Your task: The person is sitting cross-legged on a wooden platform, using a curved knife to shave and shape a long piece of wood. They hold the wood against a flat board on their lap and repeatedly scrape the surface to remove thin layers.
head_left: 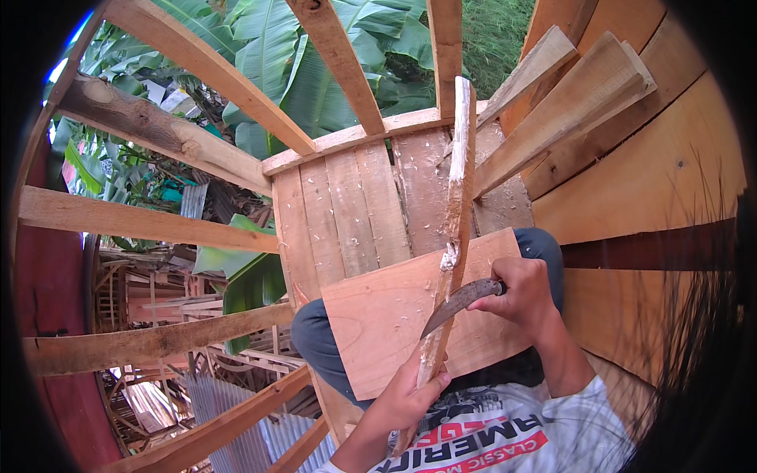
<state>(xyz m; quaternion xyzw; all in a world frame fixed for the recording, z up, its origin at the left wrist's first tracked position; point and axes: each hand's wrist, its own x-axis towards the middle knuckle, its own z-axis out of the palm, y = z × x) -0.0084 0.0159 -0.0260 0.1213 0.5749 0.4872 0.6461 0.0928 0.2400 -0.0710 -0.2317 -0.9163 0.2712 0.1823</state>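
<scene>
My left hand (410,394) is closed around the lower end of a long, narrow wooden strip (459,197). The strip slants up and away from me, its face partly pale and rough. In my right hand (522,292) I grip a knife by its handle; the dark, slightly curved knife blade (465,303) lies across the strip above my left hand. A flat wooden board (371,315) rests over my lap beneath both, with a few shavings on it.
Plank flooring (347,205) strewn with shavings lies ahead, edged by wooden railing bars (244,87). Loose timber pieces (572,114) lean at the right against a plank wall (646,181). Beyond the rail are banana leaves (296,47) and corrugated metal sheets (229,410).
</scene>
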